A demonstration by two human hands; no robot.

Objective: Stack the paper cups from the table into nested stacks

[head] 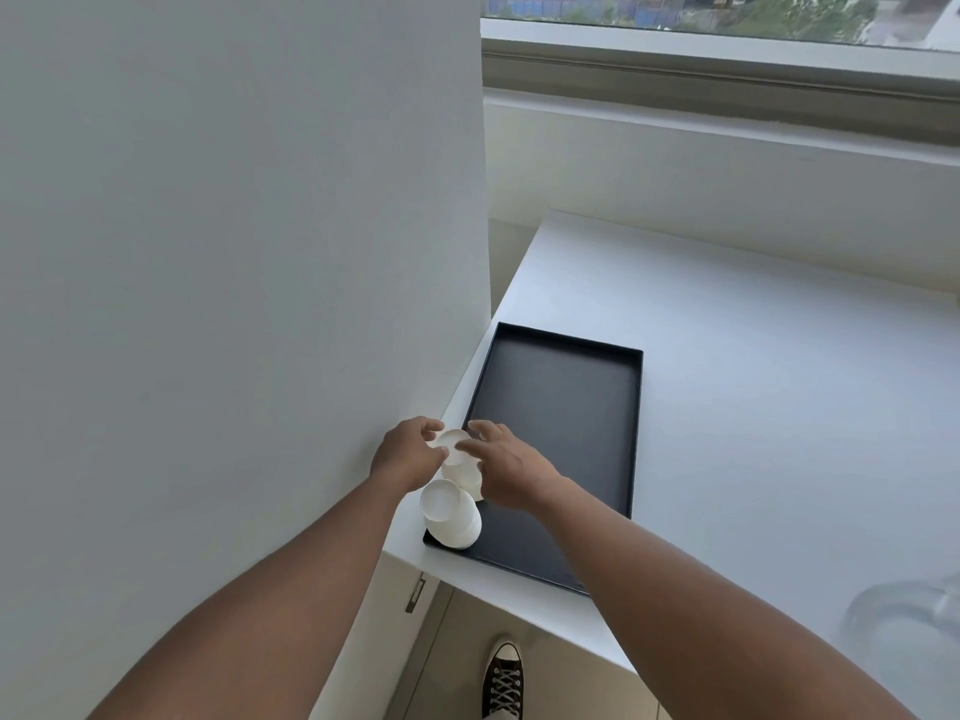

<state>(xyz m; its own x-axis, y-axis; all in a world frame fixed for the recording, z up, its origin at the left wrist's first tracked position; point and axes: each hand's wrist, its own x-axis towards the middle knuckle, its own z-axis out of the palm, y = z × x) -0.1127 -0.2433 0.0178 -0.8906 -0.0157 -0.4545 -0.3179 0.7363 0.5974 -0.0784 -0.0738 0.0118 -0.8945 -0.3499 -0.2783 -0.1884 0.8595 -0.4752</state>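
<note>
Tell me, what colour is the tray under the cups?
Black tray, matte; head view shows it best.

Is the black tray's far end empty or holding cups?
Empty: the black tray shows bare surface there; the cups sit at its near left corner.

Far cup stack (460,467) base hidden behind hands; count unreadable. Glass thing (906,623) at right edge blurred, cut off. Shoe (503,680) cropped at bottom.
</note>
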